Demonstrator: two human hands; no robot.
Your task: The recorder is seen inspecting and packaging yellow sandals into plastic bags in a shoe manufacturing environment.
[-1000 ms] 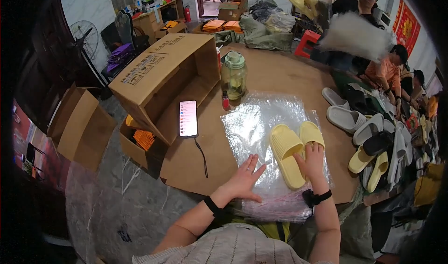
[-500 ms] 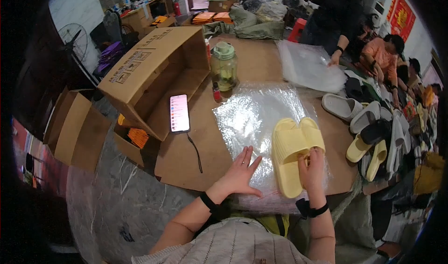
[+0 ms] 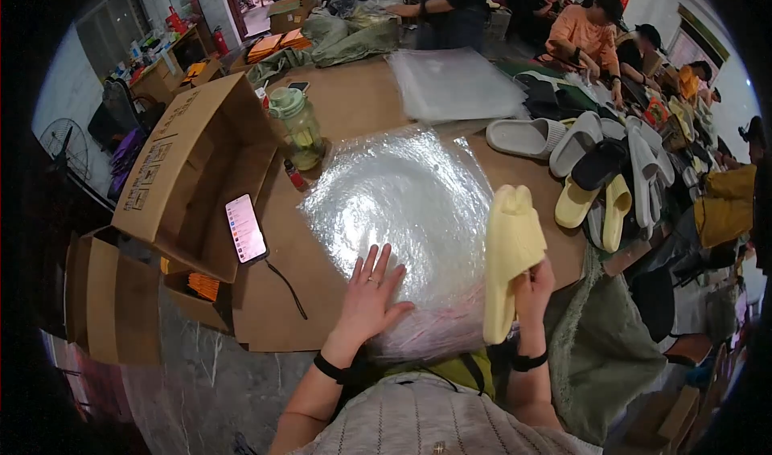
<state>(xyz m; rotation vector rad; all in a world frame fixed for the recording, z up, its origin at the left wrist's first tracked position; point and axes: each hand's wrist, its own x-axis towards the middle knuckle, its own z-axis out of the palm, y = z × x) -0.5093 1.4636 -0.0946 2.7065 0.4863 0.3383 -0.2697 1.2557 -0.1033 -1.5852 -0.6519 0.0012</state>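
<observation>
Pale yellow slide slippers [image 3: 512, 246] are gripped by my right hand [image 3: 532, 298], which closes on them near the right edge of the table. They stand tilted on their side, one mostly hiding the other. Spread flat, my left hand [image 3: 371, 298] rests on the near left part of a stack of clear plastic bags [image 3: 434, 206]. The bags lie shiny and smooth in front of me, with pinkish print along their near edge. My right fingertips are partly hidden behind the slippers.
Left of the bags lie a lit phone [image 3: 245, 228] with a strap, a small red bottle [image 3: 294, 174] and a green-lidded jug [image 3: 297, 129]. An open cardboard box [image 3: 193, 157] stands beyond. More bags [image 3: 454, 85] lie at the back; assorted slippers [image 3: 603, 161] crowd the right, near other people.
My right hand has lifted and turned the slippers onto their side, bringing them together off the bags toward the right. My left hand now lies flatter on the bags. The view has shifted right.
</observation>
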